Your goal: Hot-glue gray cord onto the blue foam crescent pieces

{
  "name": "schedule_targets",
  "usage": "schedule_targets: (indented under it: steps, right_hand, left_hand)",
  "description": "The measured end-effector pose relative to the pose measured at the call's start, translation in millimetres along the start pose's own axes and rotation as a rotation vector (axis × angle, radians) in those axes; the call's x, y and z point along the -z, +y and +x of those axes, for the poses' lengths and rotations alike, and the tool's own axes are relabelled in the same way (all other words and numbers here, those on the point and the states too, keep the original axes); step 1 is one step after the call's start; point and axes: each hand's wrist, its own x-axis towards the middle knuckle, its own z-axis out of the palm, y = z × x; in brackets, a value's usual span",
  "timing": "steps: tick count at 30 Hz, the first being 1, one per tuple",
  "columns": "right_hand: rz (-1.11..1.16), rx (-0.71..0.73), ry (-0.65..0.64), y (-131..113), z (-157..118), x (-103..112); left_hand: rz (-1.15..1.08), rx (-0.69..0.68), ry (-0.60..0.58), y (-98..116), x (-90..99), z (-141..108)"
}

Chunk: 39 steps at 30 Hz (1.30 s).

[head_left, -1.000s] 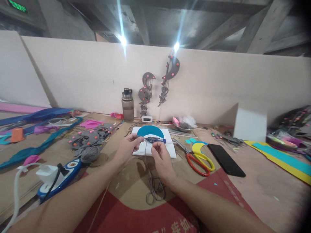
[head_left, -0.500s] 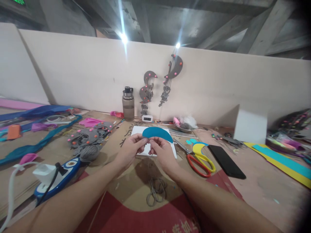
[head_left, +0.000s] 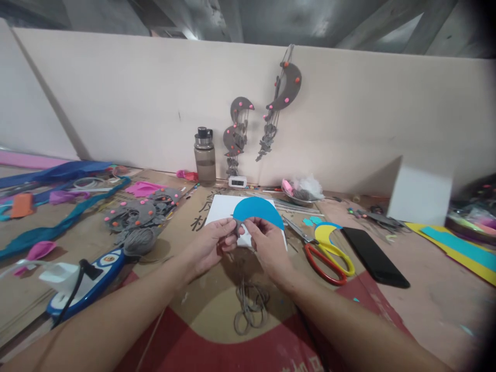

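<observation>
Landmark: white paper (head_left: 219,206), on cardboard (head_left: 209,315).

1. L. hand (head_left: 213,243) – 1, at near L. corner of paper; thumb & fingertips pinched on grey piece.
2. R. hand (head_left: 268,245) – 1, over near R. part of paper; thumb & fingers narrow, tips just beside grey piece. Can't tell if they grip it.
3. Grey piece (head_left: 239,227) – 1, sm., btwn hands, above paper. Shape mostly hidden. Prob. v. light, soft, bendy; best held by edge, fingertips only, w/ a light pinch.
4. Blue crescent (head_left: 258,206) – 1, beyond fingertips, over paper; near edge partly hidden. Looks thin, flat, light; prob. flexible, may crease at narrow ends, so hold at broad middle.
5. Grey yarn (head_left: 251,307) – 1 loose tangle, nearer the wearer than paper. Est. limp, snag-prone; take by a free end. Join to grey piece: can't tell.
6. Scissors (head_left: 309,239) – 1 pr., R. of paper, red & yellow handles.
7. Yellow crescent (head_left: 324,234) – 1, R. of paper, past scissors.
8. Phone (head_left: 375,257) – 1, black, farther R. of paper.
9. Yarn ball (head_left: 139,242) – 1, grey, L. of paper.
10. Bottle (head_left: 205,161) & clock (head_left: 237,182) – 1 ea., behind paper.
</observation>
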Motion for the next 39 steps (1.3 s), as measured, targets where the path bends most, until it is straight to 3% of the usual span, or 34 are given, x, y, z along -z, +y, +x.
schedule_targets:
  steps: [8, 15, 20, 24, 28, 33, 36, 39]
  right_hand:
    - [0.042, -0.014, -0.009, -1, -4, 1]
    - [0.228, -0.037, -0.278, -9, -2, 5]
    - [0.113, -0.066, -0.409, -20, 3, 15]
    - [0.062, 0.015, -0.431, -24, 6, 18]
    - [0.034, 0.036, -0.323, -21, 10, 18]
    - [-0.031, 0.02, -0.18, -14, 13, 21]
    - [-0.082, 0.037, -0.157, -11, 13, 19]
    - [-0.117, 0.043, -0.143, -9, 12, 18]
  left_hand:
    - [-0.026, 0.055, -0.024, 2, 0.3, -2]
    - [-0.124, 0.171, -0.134, 5, 1.5, -6]
    - [-0.114, 0.276, -0.235, 7, 0.8, -10]
    - [-0.1, 0.314, -0.275, 4, 0.7, -12]
    - [-0.015, 0.226, -0.182, 2, -3.7, -11]
    - [0.345, 0.01, 0.036, -3, -5.2, -5]
    - [0.591, -0.02, 0.165, -6, 1.7, -3]
    - [0.696, -0.041, 0.205, -8, 7.0, -2]
